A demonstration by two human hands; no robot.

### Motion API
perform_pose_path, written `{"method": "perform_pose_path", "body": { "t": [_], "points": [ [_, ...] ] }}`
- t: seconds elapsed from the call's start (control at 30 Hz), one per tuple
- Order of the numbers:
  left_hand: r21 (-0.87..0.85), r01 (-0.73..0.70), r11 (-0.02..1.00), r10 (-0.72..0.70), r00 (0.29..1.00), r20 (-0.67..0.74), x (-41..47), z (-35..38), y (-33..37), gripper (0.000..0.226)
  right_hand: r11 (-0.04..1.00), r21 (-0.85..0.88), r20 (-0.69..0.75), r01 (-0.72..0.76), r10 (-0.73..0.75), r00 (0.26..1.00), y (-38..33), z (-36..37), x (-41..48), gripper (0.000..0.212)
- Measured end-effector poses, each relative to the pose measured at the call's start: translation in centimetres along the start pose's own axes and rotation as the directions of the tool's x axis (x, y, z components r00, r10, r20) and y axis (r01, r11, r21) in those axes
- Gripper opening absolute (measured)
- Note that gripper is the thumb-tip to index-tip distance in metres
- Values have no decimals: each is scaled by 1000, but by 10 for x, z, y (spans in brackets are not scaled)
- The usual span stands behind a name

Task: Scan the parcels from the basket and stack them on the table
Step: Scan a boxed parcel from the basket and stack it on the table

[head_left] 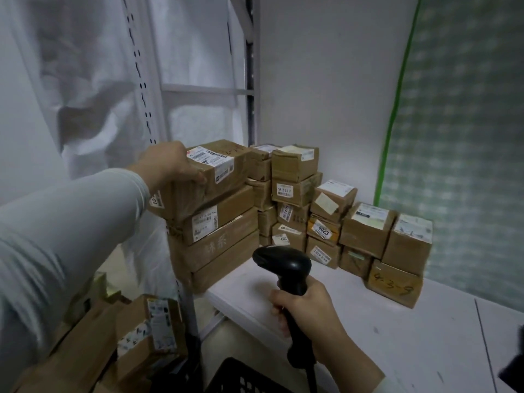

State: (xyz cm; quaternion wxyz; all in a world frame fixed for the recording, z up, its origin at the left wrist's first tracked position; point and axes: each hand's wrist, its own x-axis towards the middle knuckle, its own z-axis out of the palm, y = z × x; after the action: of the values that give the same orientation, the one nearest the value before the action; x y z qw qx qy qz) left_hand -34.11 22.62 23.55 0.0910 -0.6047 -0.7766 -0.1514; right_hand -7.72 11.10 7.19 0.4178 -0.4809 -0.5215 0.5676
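My left hand (167, 165) grips the near end of a flat brown parcel (209, 177) with a white label, which lies on top of a tall stack of flat parcels (218, 239) at the left edge of the white table (397, 330). My right hand (309, 316) holds a black barcode scanner (283, 265) by its handle, head pointing left toward the stack. More small brown parcels (340, 222) are piled in rows against the back wall. The black basket (241, 378) shows at the bottom edge.
Several brown parcels (141, 333) lie low at the left, below the table. A metal shelf upright (147, 89) covered with white sheeting stands behind the stack. A wall with green tape (394, 109) closes the right side.
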Motion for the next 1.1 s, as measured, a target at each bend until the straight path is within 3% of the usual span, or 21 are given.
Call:
{"method": "perform_pose_path", "body": {
  "t": [0.2, 0.47, 0.77, 1.0, 1.1],
  "points": [
    [-90, 46, 995, -40, 997, 72, 35, 22, -11, 74, 995, -49, -7, -87, 87, 996, 21, 4, 21, 23],
    [-97, -20, 995, 29, 996, 88, 46, 40, -4, 71, 990, -82, -30, -113, 111, 993, 32, 2, 31, 23],
    [147, -132, 980, 135, 991, -9, 20, 36, -9, 74, 992, -60, -26, -112, 110, 994, 30, 4, 14, 22],
    [136, -132, 982, 139, 989, -43, -9, 37, -12, 68, 997, -36, -35, -75, 73, 997, 27, 3, -8, 22],
    [50, -134, 990, 141, 978, -155, -35, 43, -13, 72, 998, -26, -41, -63, 62, 997, 26, 4, -18, 18]
  ]
}}
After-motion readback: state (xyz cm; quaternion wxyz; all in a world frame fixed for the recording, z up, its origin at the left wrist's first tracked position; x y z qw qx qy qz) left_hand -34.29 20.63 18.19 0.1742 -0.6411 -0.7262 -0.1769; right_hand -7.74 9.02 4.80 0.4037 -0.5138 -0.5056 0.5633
